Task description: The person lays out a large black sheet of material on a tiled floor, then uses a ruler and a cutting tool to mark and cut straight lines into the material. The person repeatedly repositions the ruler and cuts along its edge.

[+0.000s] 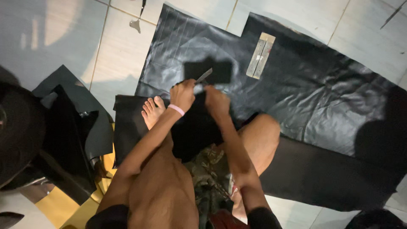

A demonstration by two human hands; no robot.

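- Dim overall, cool grey cast.
- Soft glare across the crinkled black sheet (296, 85) toward its far edge.
- Deep shadow at the sheet's right edge and near left corner.
- Slightly soft throughout, blurred at frame corners.

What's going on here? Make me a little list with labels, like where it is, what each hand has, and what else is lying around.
place: pale tiled floor, person sitting on it
left hand: grips a thin metal blade; pink wristband on that wrist
right hand: holds a small black rectangular piece of sheet
underneath: large black glossy sheet spread out
on the sheet: flat grey metal bar
far left: pile of black offcuts
lighting: dim
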